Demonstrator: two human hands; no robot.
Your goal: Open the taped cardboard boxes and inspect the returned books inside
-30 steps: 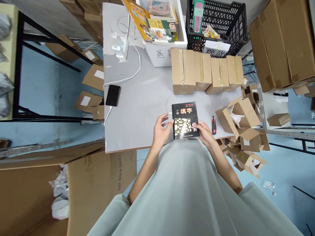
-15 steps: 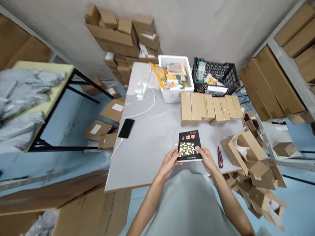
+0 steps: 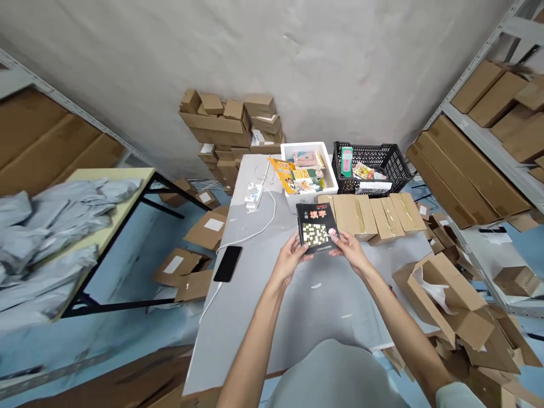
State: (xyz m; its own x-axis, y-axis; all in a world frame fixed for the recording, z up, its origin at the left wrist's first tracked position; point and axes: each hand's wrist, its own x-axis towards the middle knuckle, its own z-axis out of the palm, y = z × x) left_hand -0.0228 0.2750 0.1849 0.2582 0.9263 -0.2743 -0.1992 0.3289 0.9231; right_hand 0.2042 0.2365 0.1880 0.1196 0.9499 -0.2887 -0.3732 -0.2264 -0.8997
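Observation:
A black book [image 3: 317,226] with a crossword grid and orange lettering on its cover is held above the table. My left hand [image 3: 291,255] grips its lower left corner, thumb on the cover. At the lower right side my right hand [image 3: 347,249] closes on the same book, its thumb near a pink mark. Just behind the book stands a row of taped cardboard boxes [image 3: 369,218]. Further back are a white foam box [image 3: 293,199] with books and packets inside and a black plastic crate [image 3: 374,182] holding a few colourful items.
On the grey table [image 3: 259,300] lie a black phone [image 3: 228,263] with a white cable and a power strip [image 3: 254,196]. My right forearm mostly hides a red cutter [image 3: 392,290]. Open cartons [image 3: 442,289] crowd the right edge; grey parcels [image 3: 72,221] cover a side table.
Both hands have moved the book forward and away from my body, towards the row of boxes, tilting it slightly. My view has risen, showing more wall.

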